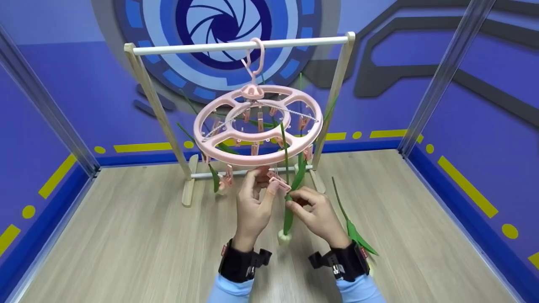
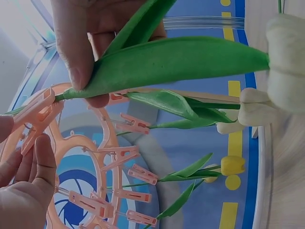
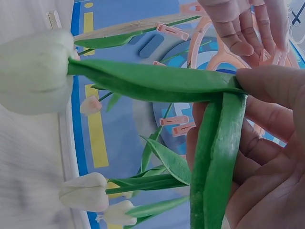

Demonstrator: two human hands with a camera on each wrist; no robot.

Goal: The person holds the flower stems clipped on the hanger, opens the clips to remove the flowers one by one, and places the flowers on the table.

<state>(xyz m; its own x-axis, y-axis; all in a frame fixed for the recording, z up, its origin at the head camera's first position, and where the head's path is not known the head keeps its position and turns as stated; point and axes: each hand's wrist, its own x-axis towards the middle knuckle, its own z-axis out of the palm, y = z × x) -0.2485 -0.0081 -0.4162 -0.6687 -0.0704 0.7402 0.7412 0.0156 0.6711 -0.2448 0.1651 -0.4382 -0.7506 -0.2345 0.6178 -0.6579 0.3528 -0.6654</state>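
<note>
A round pink clip hanger [image 1: 252, 159] hangs by its hook from a white rod. Below its front rim, my left hand [image 1: 252, 206] pinches a pink clothespin [image 1: 280, 184] between thumb and fingers. My right hand [image 1: 316, 212] pinches a white artificial tulip [image 2: 288, 62] where its leaves meet the stem. This tulip is upside down, bloom lowest and stem pointing up past the hanger's rim. In the left wrist view the stem runs right at the clothespin's tips. One long leaf [image 3: 219, 157] bends down across my right palm.
Several other tulips hang head down from the hanger's clips, among them a yellow one [image 2: 232, 165] and a white one [image 3: 85, 192]. Another tulip [image 1: 353, 231] lies on the table right of my right hand. The stand's wooden posts [image 1: 158, 105] flank the hanger; blue walls surround the table.
</note>
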